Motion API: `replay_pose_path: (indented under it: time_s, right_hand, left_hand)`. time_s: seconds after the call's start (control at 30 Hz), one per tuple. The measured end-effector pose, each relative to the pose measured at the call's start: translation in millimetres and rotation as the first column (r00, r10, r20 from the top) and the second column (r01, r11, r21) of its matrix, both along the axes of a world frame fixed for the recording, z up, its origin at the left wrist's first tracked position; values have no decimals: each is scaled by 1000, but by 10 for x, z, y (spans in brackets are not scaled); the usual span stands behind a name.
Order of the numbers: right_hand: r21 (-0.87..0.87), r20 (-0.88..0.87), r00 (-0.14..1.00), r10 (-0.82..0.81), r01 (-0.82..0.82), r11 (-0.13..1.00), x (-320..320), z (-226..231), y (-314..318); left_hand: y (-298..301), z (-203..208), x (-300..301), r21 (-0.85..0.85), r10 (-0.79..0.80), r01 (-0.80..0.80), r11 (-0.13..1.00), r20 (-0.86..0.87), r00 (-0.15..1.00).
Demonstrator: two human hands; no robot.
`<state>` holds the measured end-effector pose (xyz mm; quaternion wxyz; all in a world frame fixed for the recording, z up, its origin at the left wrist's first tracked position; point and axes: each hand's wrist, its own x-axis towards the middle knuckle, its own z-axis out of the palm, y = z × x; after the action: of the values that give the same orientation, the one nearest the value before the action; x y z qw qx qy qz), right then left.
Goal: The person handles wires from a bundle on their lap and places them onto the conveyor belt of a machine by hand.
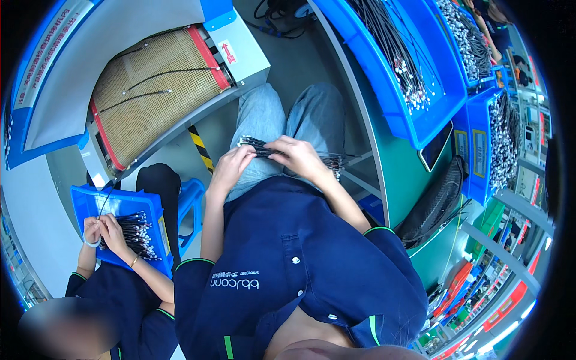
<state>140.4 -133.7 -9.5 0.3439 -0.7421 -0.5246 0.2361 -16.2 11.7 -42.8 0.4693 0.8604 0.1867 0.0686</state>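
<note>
Over my lap, a bundle of short black cables with small pale and metallic ends lies crosswise between my hands. My left hand pinches the bundle near its left end, where the connector tips poke out. Further along, my right hand is closed round the middle of the same bundle, fingers over the top. The cables' other ends stick out past my right wrist, partly hidden by it.
To the left stands a machine with a mesh conveyor belt carrying several loose cables. Beside it a co-worker handles cables over a blue bin. On the green table at right are blue cable bins, a phone and a black pouch.
</note>
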Motion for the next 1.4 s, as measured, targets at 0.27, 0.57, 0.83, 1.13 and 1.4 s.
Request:
replay_pose_path:
  time_s: [0.27,0.57,0.83,1.13,1.4]
  right_hand:
    - [35,82,996,29,-31,999,137,121,37]
    - [126,114,991,64,-78,989,201,133,6]
    - [170,128,990,56,-78,982,213,132,15]
    - [156,112,992,54,-72,985,202,128,13]
    - [205,61,997,48,-60,977,193,142,26]
  left_hand:
    - [69,237,6,166,-13,-3,986,93,996]
    - [68,237,31,110,-39,29,994,94,995]
    - [20,269,70,140,34,-65,988,210,977]
    - [18,242,57,223,27,-102,969,317,948]
    - [2,263,85,290,7,-124,949,374,928]
